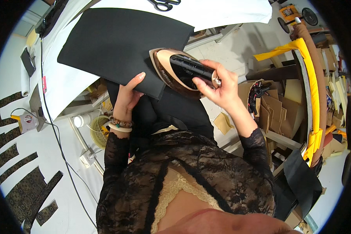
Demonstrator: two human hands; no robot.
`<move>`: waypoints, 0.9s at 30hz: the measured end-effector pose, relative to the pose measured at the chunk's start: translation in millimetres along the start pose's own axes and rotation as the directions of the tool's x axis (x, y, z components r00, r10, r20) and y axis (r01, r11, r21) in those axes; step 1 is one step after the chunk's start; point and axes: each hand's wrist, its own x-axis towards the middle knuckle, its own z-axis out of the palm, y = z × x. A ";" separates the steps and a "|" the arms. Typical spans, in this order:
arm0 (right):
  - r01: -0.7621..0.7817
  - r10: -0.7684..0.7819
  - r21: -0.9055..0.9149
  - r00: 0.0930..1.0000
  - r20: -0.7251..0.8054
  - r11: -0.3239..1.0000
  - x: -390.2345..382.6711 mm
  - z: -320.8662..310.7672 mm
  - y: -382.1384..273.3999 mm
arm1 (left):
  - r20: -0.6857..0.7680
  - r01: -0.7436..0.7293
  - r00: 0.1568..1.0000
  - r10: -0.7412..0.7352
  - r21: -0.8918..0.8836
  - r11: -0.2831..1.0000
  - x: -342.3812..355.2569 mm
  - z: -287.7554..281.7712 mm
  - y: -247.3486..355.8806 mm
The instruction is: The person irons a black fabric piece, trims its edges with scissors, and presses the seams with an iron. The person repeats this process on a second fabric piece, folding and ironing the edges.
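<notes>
A large piece of black fabric (117, 43) lies over the white table (238, 11) and reaches past its near edge toward my lap. My left hand (129, 91) grips that near edge, thumb on top and fingers hidden beneath. In my right hand (222, 84) is a clothes iron (183, 70) with a black handle and a brown and gold body. My fingers wrap round its handle. The iron is tilted beside the right near corner of the fabric, its tip close to the cloth; whether it touches I cannot tell.
Black scissors (163, 4) lie at the table's far edge. A black cord (46, 97) runs down the left side. Patterned fabric pieces (25, 191) are spread on the left. On the right stand cardboard pieces (273, 113) and a curved frame with yellow cloth (310, 74). A yellowish bucket (99, 134) sits below the table.
</notes>
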 end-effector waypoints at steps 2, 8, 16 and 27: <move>0.027 -0.029 -0.050 0.998 -0.049 0.998 12.4 -2.8 11.2 | 0.002 0.006 1.000 -0.006 -0.008 1.000 -1.1 1.0 -1.7; -0.019 0.019 0.010 0.999 -0.031 1.000 8.0 -1.4 14.8 | 0.022 -0.023 0.999 0.024 -0.050 0.998 4.8 3.0 -6.2; -0.061 0.060 -0.016 0.997 -0.047 0.998 14.5 -4.6 22.1 | 0.016 -0.044 0.999 0.045 -0.058 0.997 10.1 10.5 -12.5; -0.173 0.220 0.220 0.952 -0.213 0.960 -12.9 -10.1 34.1 | 0.063 0.096 0.993 -0.101 0.081 0.992 18.8 22.4 -7.5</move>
